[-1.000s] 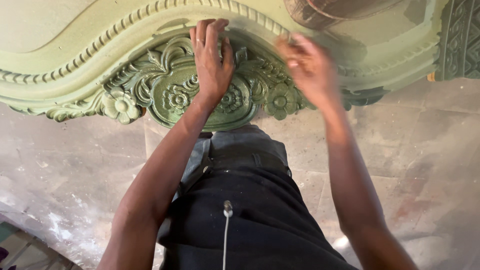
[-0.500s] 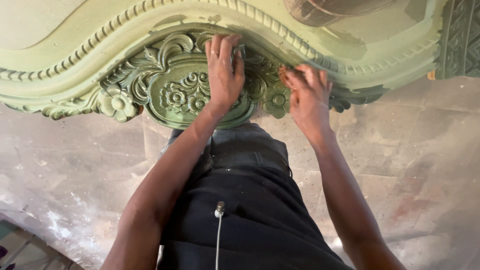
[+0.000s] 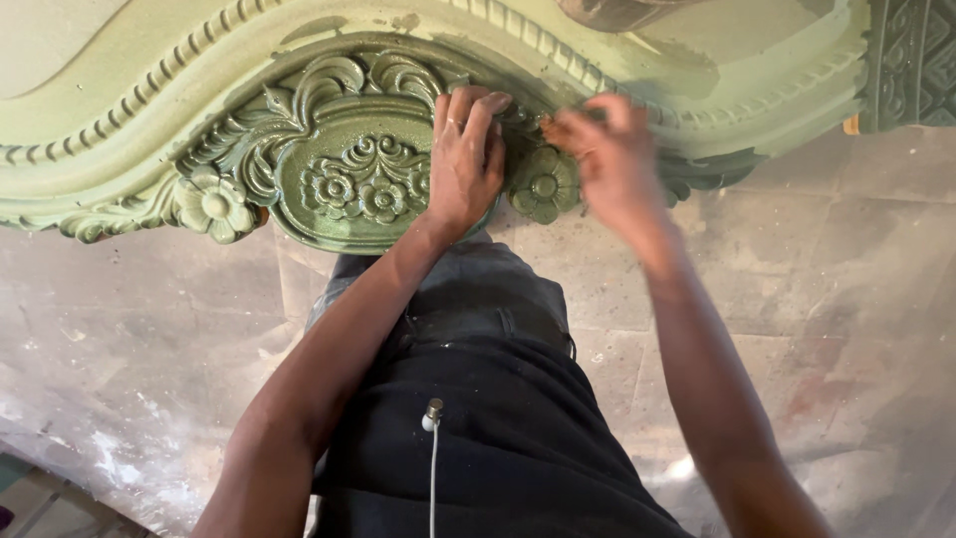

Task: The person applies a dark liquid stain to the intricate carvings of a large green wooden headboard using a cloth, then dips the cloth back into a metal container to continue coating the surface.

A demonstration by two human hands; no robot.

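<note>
The carved green panel (image 3: 299, 90), a scrolled furniture crest with a beaded border, spans the top of the head view above a dusty stone floor (image 3: 139, 329). At its centre sits an oval medallion (image 3: 349, 174) with three small rosettes, flanked by a pale flower (image 3: 211, 204) on one side and a darker flower (image 3: 544, 185) on the other.

Left hand (image 3: 464, 164): laid flat on the medallion's edge, fingers together and extended upward over the leaf scrolls; it presses on the carving and clasps nothing.

Right hand (image 3: 609, 159): blurred, fingers bunched at the carving just above the darker flower. Whether the fingertips pinch something small cannot be told.

Judgement: the work in hand appears to be rubbing or finishing the relief. To do it well, the left hand should brace the panel steadily while the right works into the recesses with light, even pressure, following the curves so raised edges are not scuffed.
</note>
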